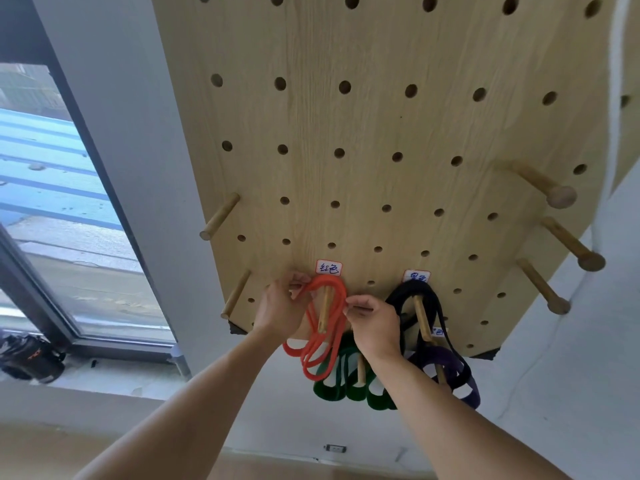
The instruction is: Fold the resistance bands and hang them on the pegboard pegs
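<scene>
**Red band going onto its peg**

Red loops are what I have in hand: the folded red band [320, 327] is draped over the wooden peg [325, 311] under the small label [329, 267] written in blue ink, and its lower coils hang down past the bottom edge of the pegboard [363, 133]. My left hand [282, 311] pinches the strands at the top left of the fold, and my right hand [375, 323] pinches the strands on the right side, thumb and forefinger closed on the rubber.

To my eye the hanging is nearly done, and the job now is to seat it neatly. I would push every strand right back against the board so none rides near the peg's tip, where it could slip off. I would keep both pinches light and level, since a pull on one side would drag the fold lopsided and lengthen one loop. One coil at the lower left already hangs wider than the others, so I would even it out before letting go, one hand at a time.

Just beside my right hand the black band [427, 296] hangs on its own labelled peg. Below, the green band [332, 389] and the purple band [450, 362] hang on pegs too, partly hidden by my right forearm. I should keep my wrist clear of the black one.
</scene>
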{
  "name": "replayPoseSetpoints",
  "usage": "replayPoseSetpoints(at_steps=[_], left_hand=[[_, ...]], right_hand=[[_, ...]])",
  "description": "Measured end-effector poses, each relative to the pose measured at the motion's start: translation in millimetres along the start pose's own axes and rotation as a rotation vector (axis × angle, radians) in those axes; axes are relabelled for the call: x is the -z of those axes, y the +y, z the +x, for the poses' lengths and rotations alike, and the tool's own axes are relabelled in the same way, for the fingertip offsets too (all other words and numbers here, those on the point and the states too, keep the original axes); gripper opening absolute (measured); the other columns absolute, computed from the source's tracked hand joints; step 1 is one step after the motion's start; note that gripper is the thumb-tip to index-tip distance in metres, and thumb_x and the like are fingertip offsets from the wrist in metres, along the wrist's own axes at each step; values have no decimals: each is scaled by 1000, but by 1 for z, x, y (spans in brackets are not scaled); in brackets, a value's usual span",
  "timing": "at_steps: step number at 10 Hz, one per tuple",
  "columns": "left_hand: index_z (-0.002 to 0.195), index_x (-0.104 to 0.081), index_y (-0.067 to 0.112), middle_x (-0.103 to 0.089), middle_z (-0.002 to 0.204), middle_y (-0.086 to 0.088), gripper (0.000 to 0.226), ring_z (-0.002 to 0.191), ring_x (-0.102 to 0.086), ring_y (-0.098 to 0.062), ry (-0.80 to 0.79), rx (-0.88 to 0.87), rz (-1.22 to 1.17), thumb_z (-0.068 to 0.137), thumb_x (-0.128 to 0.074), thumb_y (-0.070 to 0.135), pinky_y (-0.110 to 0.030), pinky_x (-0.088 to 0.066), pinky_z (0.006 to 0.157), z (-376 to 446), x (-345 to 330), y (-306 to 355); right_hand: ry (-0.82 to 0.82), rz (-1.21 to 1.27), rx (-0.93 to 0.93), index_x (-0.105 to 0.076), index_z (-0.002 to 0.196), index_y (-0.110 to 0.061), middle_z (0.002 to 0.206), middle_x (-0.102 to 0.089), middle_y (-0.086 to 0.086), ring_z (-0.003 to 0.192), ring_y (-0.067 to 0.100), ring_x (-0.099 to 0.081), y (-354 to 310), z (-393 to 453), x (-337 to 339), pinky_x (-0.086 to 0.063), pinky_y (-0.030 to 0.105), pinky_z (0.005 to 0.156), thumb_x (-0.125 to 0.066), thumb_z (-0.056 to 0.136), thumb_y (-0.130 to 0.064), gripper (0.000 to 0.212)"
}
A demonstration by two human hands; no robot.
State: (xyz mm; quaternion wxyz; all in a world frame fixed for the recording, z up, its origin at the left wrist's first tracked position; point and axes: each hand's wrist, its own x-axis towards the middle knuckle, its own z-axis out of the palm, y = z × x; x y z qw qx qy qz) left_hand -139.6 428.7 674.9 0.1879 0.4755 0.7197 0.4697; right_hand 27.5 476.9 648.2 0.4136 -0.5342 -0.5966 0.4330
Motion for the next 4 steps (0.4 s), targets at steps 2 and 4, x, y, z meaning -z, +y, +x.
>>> replayPoseSetpoints(at_steps=[2,4], left_hand=[[107,-67,31,-69,104,19,18,101,-64,0,32,31,21,90,-73,27,-25,-53,87,-8,4,4],[101,-64,32,-67,104,20,23,102,-64,1,151,25,-74,86,-79,25,-25,-53,87,-32,20,21]], right_hand=[[5,26,65,-75,94,-25,92,-75,-12,89,-1,-68,-17,-14,21,-57,24,87,-77,91,-15,11],[14,89,134,-76,95,-26,89,-76,-12,86,-1,-71,-41,-24,51,-60,31,91,-79,89,-19,9]])
